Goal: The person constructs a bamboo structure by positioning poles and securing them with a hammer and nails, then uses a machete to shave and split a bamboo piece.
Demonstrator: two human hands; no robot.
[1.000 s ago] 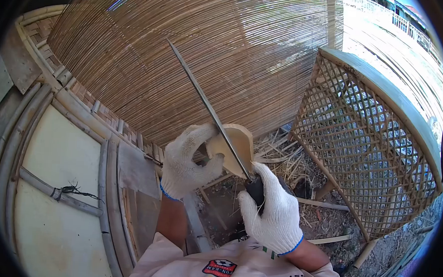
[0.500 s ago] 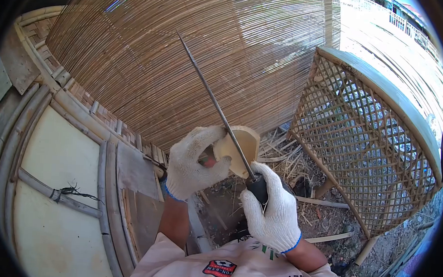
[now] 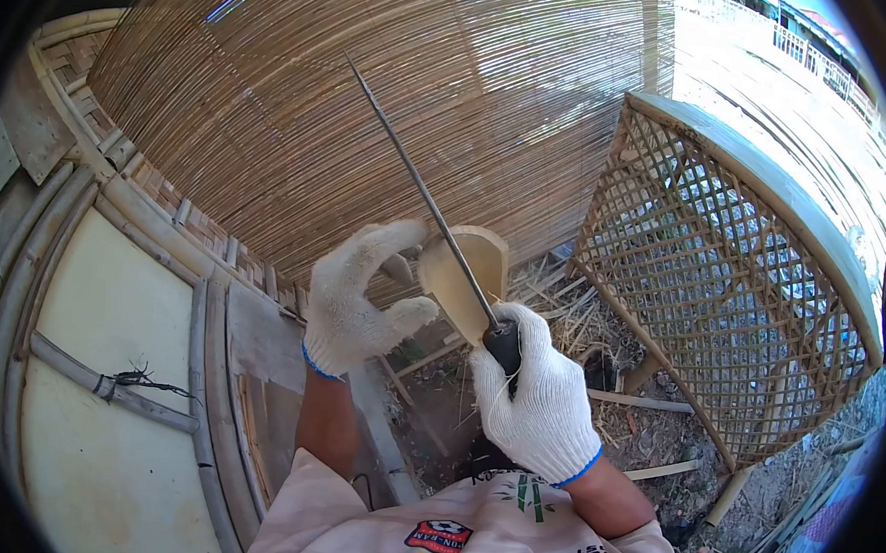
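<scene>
A white knitted glove with a blue cuff covers each hand. My right hand [image 3: 541,407] is closed round the black handle [image 3: 502,347] of a long knife. Its dark, narrow blade [image 3: 409,169] slants up and left to a point. Behind the blade is a pale, curved piece that looks like cut bamboo [image 3: 470,268], its lower end right at my right fingers. My left hand [image 3: 357,287] is open at that piece's left side, thumb and fingers spread apart, with the index fingertip close to its edge.
A slatted bamboo screen [image 3: 351,121] stands in front. On the right leans a bamboo lattice frame [image 3: 723,281]. Loose bamboo strips and shavings [image 3: 552,302] litter the ground. A bamboo-framed pale panel [image 3: 111,309] lies along the left.
My left hand has opened wider and moved left, away from the pale piece it was gripping. My right hand, the knife and the piece have shifted slightly left and up.
</scene>
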